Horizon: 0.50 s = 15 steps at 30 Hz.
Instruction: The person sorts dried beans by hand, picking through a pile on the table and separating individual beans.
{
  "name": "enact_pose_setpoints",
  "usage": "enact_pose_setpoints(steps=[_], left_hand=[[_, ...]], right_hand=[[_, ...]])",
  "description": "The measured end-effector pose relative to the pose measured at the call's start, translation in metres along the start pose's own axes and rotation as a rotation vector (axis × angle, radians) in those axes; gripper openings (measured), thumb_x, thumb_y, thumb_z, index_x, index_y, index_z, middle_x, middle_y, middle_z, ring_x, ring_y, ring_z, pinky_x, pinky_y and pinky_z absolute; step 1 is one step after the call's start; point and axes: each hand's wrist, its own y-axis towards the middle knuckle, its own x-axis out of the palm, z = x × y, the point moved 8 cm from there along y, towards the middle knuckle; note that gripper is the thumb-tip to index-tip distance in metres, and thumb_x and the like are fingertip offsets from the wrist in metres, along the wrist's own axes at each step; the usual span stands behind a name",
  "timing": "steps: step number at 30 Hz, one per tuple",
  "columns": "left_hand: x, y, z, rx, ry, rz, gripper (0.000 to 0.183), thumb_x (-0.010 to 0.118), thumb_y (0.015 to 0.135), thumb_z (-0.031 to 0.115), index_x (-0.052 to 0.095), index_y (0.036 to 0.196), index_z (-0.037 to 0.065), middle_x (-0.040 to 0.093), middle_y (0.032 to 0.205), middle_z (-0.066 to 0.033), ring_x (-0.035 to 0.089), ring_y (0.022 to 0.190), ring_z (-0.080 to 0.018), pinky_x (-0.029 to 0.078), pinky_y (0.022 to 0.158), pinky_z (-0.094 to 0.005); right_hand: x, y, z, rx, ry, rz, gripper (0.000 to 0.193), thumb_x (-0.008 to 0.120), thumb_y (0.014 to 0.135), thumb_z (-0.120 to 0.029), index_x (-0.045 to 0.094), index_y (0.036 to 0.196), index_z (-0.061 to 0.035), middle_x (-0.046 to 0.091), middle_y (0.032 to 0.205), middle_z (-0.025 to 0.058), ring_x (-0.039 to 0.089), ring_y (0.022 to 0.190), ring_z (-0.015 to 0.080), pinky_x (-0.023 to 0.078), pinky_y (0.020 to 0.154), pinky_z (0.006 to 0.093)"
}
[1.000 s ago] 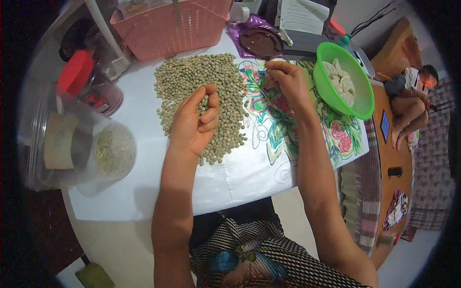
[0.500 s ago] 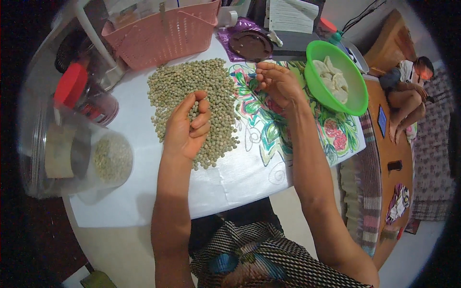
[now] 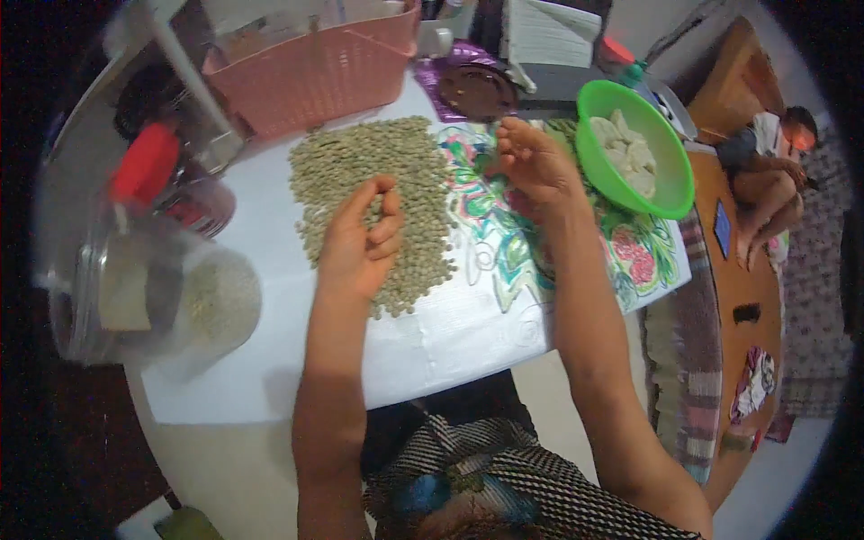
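Observation:
A broad layer of dried green peas (image 3: pixel 418 184) lies on the white, flower-printed table cover (image 3: pixel 450 346). Over the lower left part of the peas is my left hand (image 3: pixel 358 241), its fingers curled in toward the thumb. Whatever those fingers hold is too small to make out. To the right of the peas, above the printed flowers, I hold my right hand (image 3: pixel 538 171) with its fingers bent and pressed together. Its grip is hidden from view. A bright green bowl (image 3: pixel 679 180) with pale, folded pieces in it stands just right of that hand.
Clear jars, one red-lidded (image 3: pixel 147 165) and one holding pale grains (image 3: pixel 220 301), stand at the left. Behind the peas are a pink basket (image 3: pixel 315 81), a brown round lid (image 3: pixel 477 92) and a purple packet (image 3: pixel 441 74). Far right, a person (image 3: pixel 765 171) sits near a tablet (image 3: pixel 722 229).
The whole view has shifted slightly to the right and blurred a little. Both hands keep nearly the same places over the table, and the peas look unchanged.

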Motion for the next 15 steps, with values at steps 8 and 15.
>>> enact_pose_setpoints(steps=[8, 15], left_hand=[[-0.001, 0.002, 0.002, 0.014, -0.001, -0.026, 0.016, 0.043, 0.086, 0.018, 0.047, 0.092, 0.004, 0.042, 0.069, -0.0011, 0.032, 0.045, -0.0026, 0.021, 0.031, -0.0136], [-0.003, 0.005, -0.001, -0.009, -0.026, -0.098, 0.016, 0.043, 0.086, 0.017, 0.048, 0.091, 0.004, 0.047, 0.072, -0.0034, 0.035, 0.048, -0.0047, 0.022, 0.034, -0.0142]], right_hand=[[0.004, 0.0, 0.003, 0.044, 0.108, -0.123, 0.015, 0.054, 0.076, -0.007, 0.051, 0.089, -0.0016, 0.053, 0.077, 0.005, 0.05, 0.062, 0.0118, 0.041, 0.048, 0.0218], [-0.001, 0.001, 0.006, 0.083, 0.19, -0.128, 0.018, 0.054, 0.076, -0.005, 0.05, 0.093, -0.0029, 0.053, 0.079, 0.0053, 0.051, 0.064, 0.0122, 0.041, 0.049, 0.0214]])
